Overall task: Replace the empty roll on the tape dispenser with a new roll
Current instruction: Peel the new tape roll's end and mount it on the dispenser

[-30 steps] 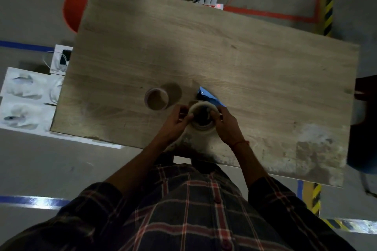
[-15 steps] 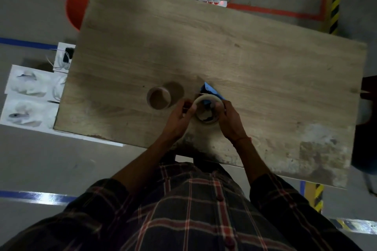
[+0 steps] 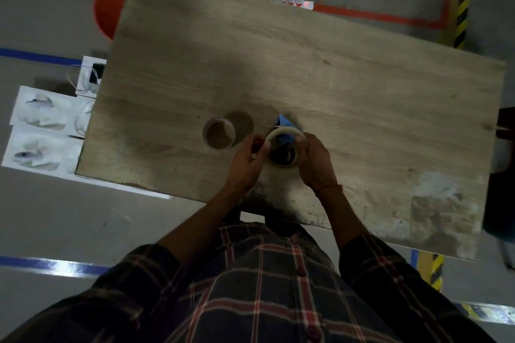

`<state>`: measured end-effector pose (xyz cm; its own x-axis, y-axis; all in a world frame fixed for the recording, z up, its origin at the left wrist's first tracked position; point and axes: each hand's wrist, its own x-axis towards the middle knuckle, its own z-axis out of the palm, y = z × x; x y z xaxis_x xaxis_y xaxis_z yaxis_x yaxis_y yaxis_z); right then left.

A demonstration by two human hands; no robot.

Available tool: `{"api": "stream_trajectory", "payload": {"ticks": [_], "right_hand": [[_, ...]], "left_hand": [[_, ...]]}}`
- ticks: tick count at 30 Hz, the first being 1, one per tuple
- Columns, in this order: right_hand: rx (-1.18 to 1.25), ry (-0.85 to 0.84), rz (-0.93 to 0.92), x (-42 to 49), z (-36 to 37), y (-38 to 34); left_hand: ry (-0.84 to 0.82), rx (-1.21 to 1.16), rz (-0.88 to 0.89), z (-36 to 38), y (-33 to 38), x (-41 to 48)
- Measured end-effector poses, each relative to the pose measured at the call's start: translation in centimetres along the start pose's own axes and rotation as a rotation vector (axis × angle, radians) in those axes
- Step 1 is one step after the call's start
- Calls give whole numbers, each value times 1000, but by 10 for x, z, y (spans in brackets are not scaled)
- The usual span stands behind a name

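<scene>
The light brown wooden table (image 3: 348, 78) has thin grain lines and grey-white patches near its close edge. On it sits a pale cream round tape roll (image 3: 274, 133). A bright blue plastic tape dispenser (image 3: 282, 121) shows behind it. The brown cardboard empty roll (image 3: 206, 132) looks darker inside. The dark checked shirt (image 3: 264, 287) has red and white lines. The yellow and black floor stripes (image 3: 461, 8) slant.
</scene>
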<state>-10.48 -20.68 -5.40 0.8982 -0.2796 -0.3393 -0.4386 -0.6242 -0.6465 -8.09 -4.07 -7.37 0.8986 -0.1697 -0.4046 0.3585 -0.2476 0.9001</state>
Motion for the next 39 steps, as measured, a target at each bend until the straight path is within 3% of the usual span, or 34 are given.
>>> {"api": "stream_trajectory", "payload": {"ticks": [10, 30, 39], "right_hand": [[-47, -31, 73, -2, -1, -8], [-28, -261, 86, 12, -24, -15], [15, -310, 136, 6, -29, -7]], "left_hand": [[10, -30, -74, 2, 3, -2], [-48, -180, -195, -2, 1, -9], [-55, -51, -226, -2, 1, -12]]}}
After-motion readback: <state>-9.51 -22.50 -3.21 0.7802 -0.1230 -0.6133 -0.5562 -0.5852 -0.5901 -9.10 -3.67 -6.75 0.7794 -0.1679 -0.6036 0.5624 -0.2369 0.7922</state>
